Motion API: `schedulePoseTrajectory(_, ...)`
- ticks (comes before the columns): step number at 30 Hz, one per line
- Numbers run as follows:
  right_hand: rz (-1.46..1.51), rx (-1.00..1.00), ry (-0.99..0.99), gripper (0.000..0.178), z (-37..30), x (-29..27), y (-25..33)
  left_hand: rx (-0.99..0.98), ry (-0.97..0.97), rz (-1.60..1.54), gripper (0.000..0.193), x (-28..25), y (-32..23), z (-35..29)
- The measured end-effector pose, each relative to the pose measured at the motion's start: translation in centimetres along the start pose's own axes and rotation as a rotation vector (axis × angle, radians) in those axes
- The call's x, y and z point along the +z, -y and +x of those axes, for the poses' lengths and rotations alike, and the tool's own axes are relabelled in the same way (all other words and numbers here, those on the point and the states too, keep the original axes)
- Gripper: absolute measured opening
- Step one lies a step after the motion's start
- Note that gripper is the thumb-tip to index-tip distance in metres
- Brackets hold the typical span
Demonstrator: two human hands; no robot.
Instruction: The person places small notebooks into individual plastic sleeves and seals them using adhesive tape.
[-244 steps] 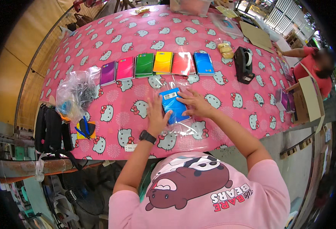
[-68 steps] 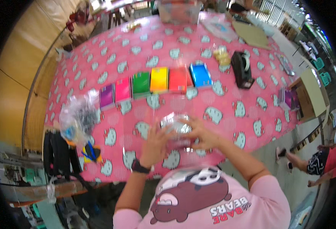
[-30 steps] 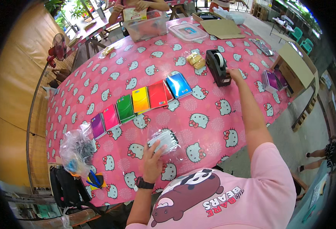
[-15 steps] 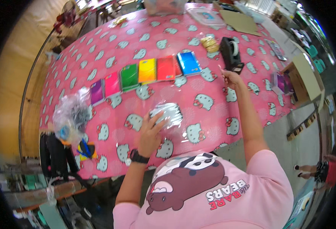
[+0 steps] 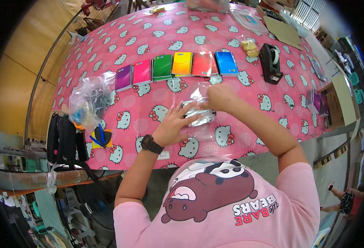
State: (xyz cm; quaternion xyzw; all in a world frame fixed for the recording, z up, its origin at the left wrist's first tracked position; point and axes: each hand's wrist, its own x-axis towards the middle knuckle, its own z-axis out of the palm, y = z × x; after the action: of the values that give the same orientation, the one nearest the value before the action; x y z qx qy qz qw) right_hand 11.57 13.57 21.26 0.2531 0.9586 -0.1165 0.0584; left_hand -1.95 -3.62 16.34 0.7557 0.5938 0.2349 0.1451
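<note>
A clear plastic bag [image 5: 204, 119] with shiny silver-and-white contents lies flat in front of me. Across it my left hand [image 5: 177, 124] rests with spread fingers, pressing it to the table. At the bag's far edge my right hand [image 5: 221, 98] is closed, knuckles up; what its fingertips hold is hidden. Beyond the hands runs a row of spiral notebooks: purple [image 5: 124, 77], pink [image 5: 142, 71], green [image 5: 162, 66], yellow [image 5: 182, 63], red [image 5: 202, 64] and blue [image 5: 226, 63]. A black tape dispenser [image 5: 269, 66] stands to the right of the row.
On the left are a crumpled plastic bag with dark contents [image 5: 93, 97], blue-handled pliers [image 5: 102, 135] and a black bag [image 5: 62, 138]. Yellowish packets [image 5: 250, 47] lie by the dispenser. At the right edge, purple notebooks [image 5: 316, 101] stand beside an open cardboard box [image 5: 338, 101].
My right hand has come from beside the tape dispenser, where it held a small clear strip, to the bag's far edge. My left hand stays on the bag. The view has shifted.
</note>
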Motion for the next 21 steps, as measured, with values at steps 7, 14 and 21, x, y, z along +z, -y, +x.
schedulePoseTrajectory(7,0.475,-0.06,-0.008,0.026,-4.8,0.5,-4.7,-0.061,-0.401,0.073,0.071,2.5,0.1,0.1)
schedulePoseTrajectory(14,0.867,-0.337,-0.505,0.017,-4.8,4.8,0.1,-0.026,-0.534,0.015,0.07,5.4,0.3,1.6)
schedulePoseTrajectory(21,1.17,0.061,-0.025,0.019,-1.3,5.3,-2.3,-0.319,-0.582,-0.385,0.101,4.1,0.9,1.7)
